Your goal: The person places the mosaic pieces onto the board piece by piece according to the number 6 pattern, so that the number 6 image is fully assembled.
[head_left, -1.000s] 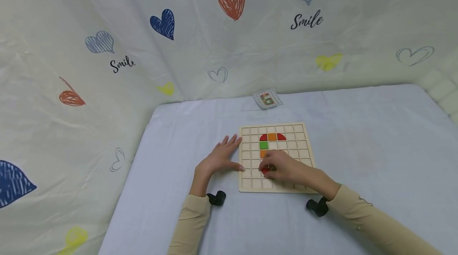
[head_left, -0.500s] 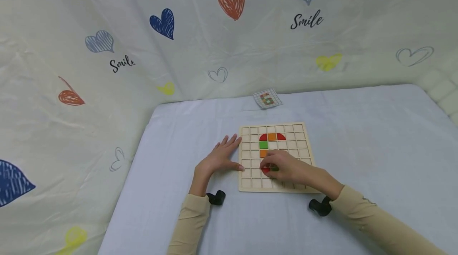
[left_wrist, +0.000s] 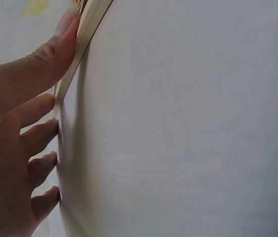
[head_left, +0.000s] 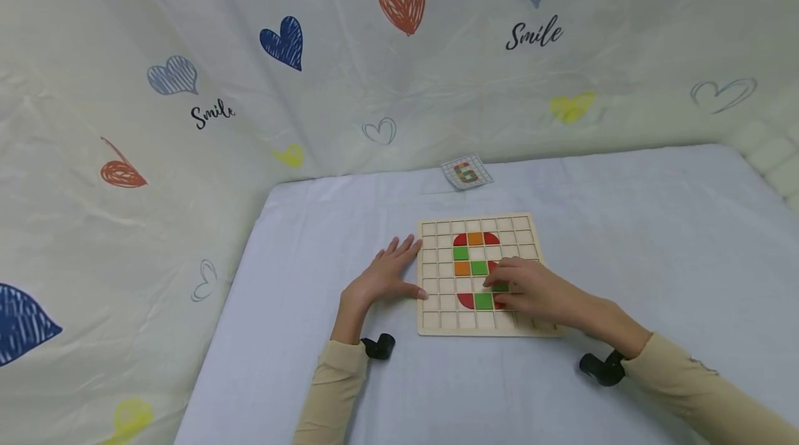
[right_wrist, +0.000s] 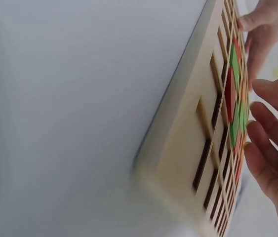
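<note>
A wooden grid board [head_left: 437,321] lies on the table, its cells partly filled with red, orange and green tiles. My left hand [head_left: 385,277] spreads along the board's left edge, thumb at the rim and fingertips against the side in the left wrist view. My right hand [head_left: 538,290] hovers over the board's right half, fingers loosely bent with nothing between them in the right wrist view. Beneath it a green tile [head_left: 499,287] and red ones are partly hidden. Uncovered are a bottom red tile [head_left: 465,301], a green tile [head_left: 483,301] and an orange tile [head_left: 462,268].
Beyond the board, a small card [head_left: 467,172] printed with a coloured 6 on a grid lies near the table's back edge. White cloth [head_left: 637,237] covers the table. A curtain [head_left: 337,77] with hearts hangs behind and to the left.
My right hand has moved right from the bottom-left red tile, with its fingers loosened. The bottom green tile and the middle green tile now show. My left hand has stayed in place.
</note>
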Tool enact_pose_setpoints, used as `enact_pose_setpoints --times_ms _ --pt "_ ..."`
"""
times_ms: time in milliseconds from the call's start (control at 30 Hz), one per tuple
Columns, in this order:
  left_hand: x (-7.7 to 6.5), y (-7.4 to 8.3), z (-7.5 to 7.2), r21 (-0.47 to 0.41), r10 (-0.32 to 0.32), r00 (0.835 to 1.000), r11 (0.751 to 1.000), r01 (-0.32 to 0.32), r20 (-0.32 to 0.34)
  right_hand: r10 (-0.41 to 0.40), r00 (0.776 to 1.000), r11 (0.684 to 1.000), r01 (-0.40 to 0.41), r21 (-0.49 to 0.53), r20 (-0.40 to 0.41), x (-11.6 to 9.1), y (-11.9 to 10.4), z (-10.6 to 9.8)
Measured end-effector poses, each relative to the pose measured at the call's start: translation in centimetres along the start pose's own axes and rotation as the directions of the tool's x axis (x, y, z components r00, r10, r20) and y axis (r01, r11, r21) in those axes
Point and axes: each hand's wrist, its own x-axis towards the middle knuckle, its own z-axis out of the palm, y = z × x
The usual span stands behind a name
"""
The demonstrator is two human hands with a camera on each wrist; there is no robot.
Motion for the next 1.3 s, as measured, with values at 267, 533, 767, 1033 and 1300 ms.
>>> enact_pose_setpoints --times_ms 267,533,767,1033,1300 --pt "0.0 0.2 0.0 0.000 -0.010 1.000 1.000 0.010 0.002 0.022 0.994 0.999 -0.026 -0.032 -0.106 -3.4 1.1 -1.3" --pt "-0.1 0.2 -0.1 0.019 -0.014 1.000 1.000 0.014 0.011 -0.060 0.973 0.992 0.033 -0.121 -0.223 -6.2 2.8 -1.3" --pt "0.1 0.1 0.1 0.012 -0.008 1.000 1.000 0.008 0.009 -0.029 0.964 0.985 -0.018 -0.173 -0.266 -8.3 3.7 -1.7" --pt "0.0 0.0 0.2 0.012 -0.007 1.000 1.000 0.007 0.009 0.017 0.959 0.980 -0.071 -0.183 -0.283 -10.6 4.7 -1.8" --pt "0.0 0.1 0.2 0.002 -0.016 1.000 1.000 0.016 0.011 -0.020 0.949 0.987 -0.031 -0.155 -0.316 -11.9 5.4 -1.1"
